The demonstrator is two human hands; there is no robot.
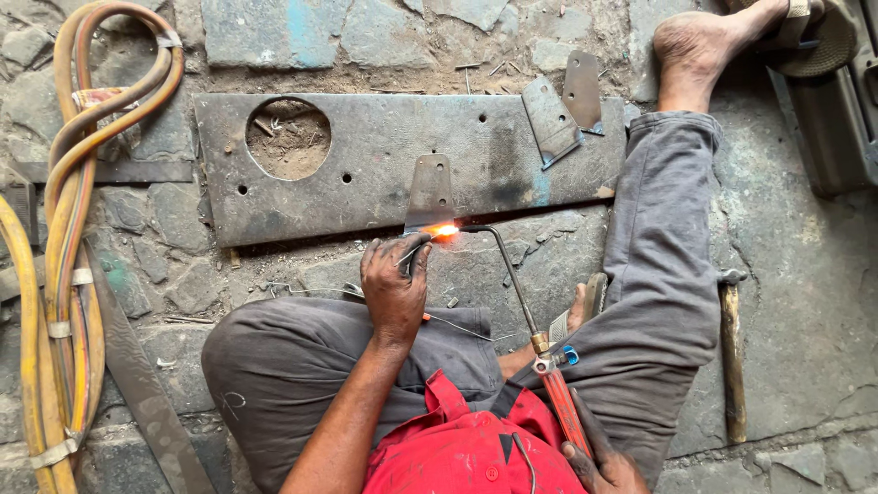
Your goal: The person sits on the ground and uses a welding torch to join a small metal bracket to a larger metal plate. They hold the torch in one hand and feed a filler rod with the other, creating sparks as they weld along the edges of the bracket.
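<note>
squatting over a stone floor, seen from the head camera, a person works at a long grey steel plate [384,165] lying flat across the far middle of the scene. the left hand [393,285] is closed around a thin filler rod [413,254], its tip at the glowing orange spot [444,230] on the plate's near edge. a small metal tab [430,194] stands on that edge, touching the glow. the right hand [604,471], low at the near right, is clamped on the red handle of a gas torch [562,407], whose bent neck [512,274] runs far and left to the flame.

no packages, labels or signs show. the plate has a large round hole [288,137] near its left end and small drilled holes along it. two loose metal tabs [562,110] lie on its far right corner. yellow and orange hoses [69,229] loop down the left side, near a flat steel strip [137,384]. a hammer [730,357] lies on the right, beside the person's grey trouser leg [658,265]; a bare foot [700,46] rests far right. open floor shows between the plate's near edge and the knees.
</note>
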